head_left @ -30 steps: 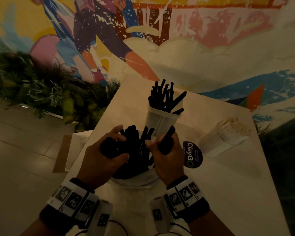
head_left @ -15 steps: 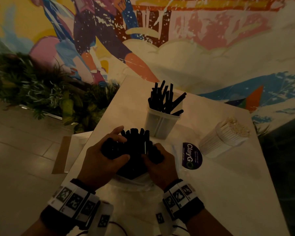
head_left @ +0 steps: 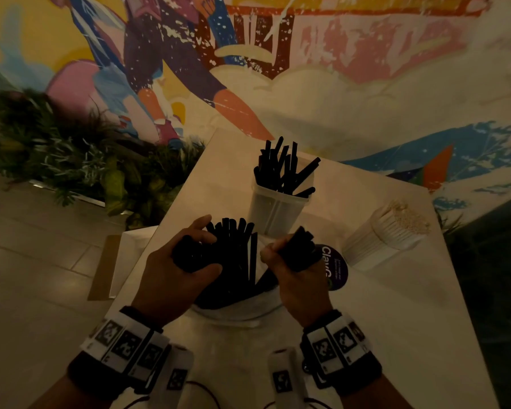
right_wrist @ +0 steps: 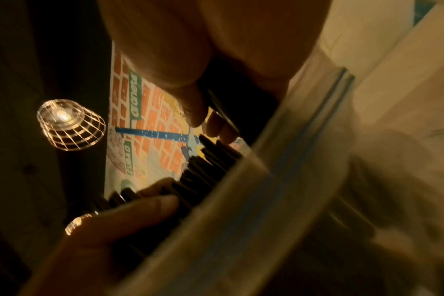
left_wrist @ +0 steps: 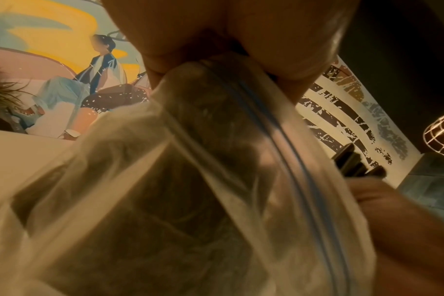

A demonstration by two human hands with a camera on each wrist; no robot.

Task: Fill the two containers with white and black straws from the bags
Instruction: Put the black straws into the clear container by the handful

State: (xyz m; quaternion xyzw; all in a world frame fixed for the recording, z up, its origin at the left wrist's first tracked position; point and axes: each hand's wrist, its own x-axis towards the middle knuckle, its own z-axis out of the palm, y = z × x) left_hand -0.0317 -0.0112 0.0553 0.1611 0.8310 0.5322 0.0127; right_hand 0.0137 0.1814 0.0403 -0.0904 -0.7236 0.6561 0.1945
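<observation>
I have both hands at the clear zip bag (head_left: pixel 233 309) on the worktop (head_left: pixel 396 320). My left hand (head_left: pixel 171 278) curls round the bag and the standing bundle of black straws (head_left: pixel 233 249) inside its mouth; my right hand (head_left: pixel 295 278) closes on a smaller handful (head_left: pixel 300 246) lifted clear of the rest. Light, stiff and slick, these straws will likely slide unless pinched at mid-length. Just beyond my right fingers (head_left: pixel 270 252) stands the container (head_left: pixel 273 211), partly filled with black straws that lean loosely. Further right, well apart, the white straws (head_left: pixel 387 234) lie packed together, untouched.
</observation>
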